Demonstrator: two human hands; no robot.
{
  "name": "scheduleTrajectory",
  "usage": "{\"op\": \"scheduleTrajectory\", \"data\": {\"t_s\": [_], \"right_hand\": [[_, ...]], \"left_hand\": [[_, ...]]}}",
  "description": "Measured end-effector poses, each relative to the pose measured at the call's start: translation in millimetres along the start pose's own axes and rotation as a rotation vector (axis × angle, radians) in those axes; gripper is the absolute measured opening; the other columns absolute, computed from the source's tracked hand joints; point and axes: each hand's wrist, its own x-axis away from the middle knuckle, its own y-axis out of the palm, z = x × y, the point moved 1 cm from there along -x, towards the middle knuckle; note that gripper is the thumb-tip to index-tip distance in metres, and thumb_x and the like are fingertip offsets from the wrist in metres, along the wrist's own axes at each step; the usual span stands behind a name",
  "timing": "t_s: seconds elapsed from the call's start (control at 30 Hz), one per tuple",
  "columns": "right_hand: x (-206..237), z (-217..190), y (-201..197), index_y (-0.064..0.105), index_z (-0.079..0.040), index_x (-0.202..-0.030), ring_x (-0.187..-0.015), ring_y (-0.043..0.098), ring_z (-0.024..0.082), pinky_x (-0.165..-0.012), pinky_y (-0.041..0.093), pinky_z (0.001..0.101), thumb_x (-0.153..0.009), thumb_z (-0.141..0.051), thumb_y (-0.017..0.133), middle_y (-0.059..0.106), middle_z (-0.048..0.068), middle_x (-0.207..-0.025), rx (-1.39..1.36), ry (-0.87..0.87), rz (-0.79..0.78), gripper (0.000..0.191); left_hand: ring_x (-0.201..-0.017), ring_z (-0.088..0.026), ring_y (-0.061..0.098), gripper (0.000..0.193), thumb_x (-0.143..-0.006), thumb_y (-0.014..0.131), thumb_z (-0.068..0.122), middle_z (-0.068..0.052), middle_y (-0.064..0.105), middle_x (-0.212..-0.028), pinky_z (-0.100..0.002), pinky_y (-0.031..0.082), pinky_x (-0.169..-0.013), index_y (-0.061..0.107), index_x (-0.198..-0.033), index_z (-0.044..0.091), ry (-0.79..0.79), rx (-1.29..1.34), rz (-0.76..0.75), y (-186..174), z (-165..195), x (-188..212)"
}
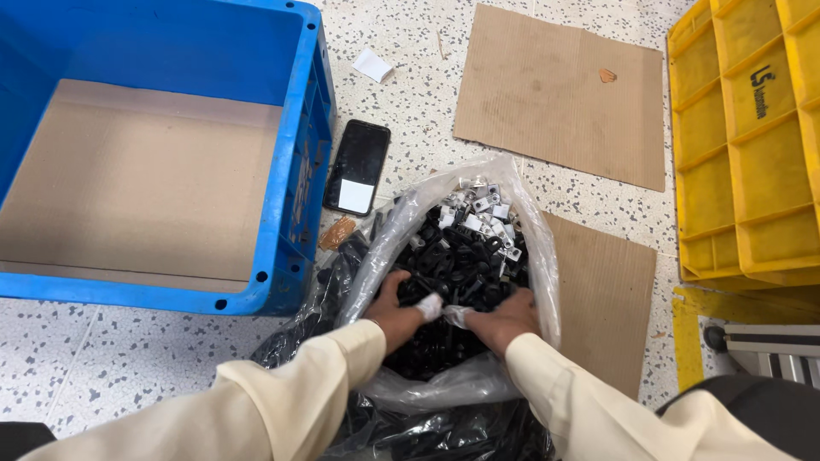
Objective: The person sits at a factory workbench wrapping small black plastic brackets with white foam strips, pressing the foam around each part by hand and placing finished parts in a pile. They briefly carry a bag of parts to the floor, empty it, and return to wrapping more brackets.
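Hands (453, 312) (both) inside clear bag (538, 248)

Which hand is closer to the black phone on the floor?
The left hand. It sits in the clear bag of parts, below and just right of the phone. The right hand is in the same bag, farther to the right.

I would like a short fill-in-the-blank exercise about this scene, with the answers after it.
1. Both hands, the left hand and the right hand, reach into a clear plastic ____ full of small black parts.
2. The crate beside the phone is ____ in colour.
3. The phone lies on the ____.
4. The crate's bottom is lined with ____.

Answers: bag; blue; floor; cardboard
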Motion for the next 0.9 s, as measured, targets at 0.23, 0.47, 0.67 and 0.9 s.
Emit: {"op": "scheduleTrajectory", "data": {"t_s": [0.23,0.47,0.67,0.9], "right_hand": [[18.2,1.8,1.9,0.023,-0.018,-0.159,-0.139,0.049,0.035,-0.115,0.043,0.0443,-0.066,-0.038,0.089,0.048,0.021,-0.151,-0.264,0.062,-0.159,0.115],[55.7,-19.3,-2.2,0.027,-0.028,-0.157,-0.138,0.051,0.033,-0.113,0.044,0.052,-0.068,-0.043,0.083,0.055,0.014,-0.147,-0.621,0.195,-0.258,0.107],[56.9,-12.5,13.2,0.044,-0.016,-0.152,-0.133,0.057,0.035,-0.11,0.046,0.0515,-0.067,-0.044,0.083,0.062,0.019,-0.144,-0.904,0.22,-0.272,0.098],[53.9,-4.4,36.7,0.048,-0.021,-0.15,-0.12,0.064,0.027,-0.102,0.051,0.0414,-0.083,-0.032,0.067,0.067,0.014,-0.134,-0.851,0.106,-0.179,0.071]], "left_hand": [[-0.143,-0.038,0.04,0.109,-0.075,0.084,0.058,-0.022,0.043,-0.154,-0.044,0.034,-0.117,0.02,-0.159,0.028,0.176,-0.087,0.067,8.4,-16.0,-5.1],[-0.134,-0.036,0.054,0.103,-0.074,0.075,0.061,-0.022,0.055,-0.145,-0.043,0.042,-0.112,0.024,-0.16,0.037,0.097,-0.11,-0.098,-2.7,-16.2,-0.6],[-0.135,-0.035,0.055,0.101,-0.07,0.073,0.066,-0.02,0.052,-0.148,-0.043,0.043,-0.111,0.026,-0.157,0.041,0.13,0.007,-0.142,3.2,-22.1,-3.9],[-0.131,-0.041,0.052,0.094,-0.078,0.069,0.07,-0.025,0.042,-0.146,-0.045,0.042,-0.113,0.024,-0.158,0.049,0.042,-0.113,-0.066,16.0,-22.5,-4.3]]}}
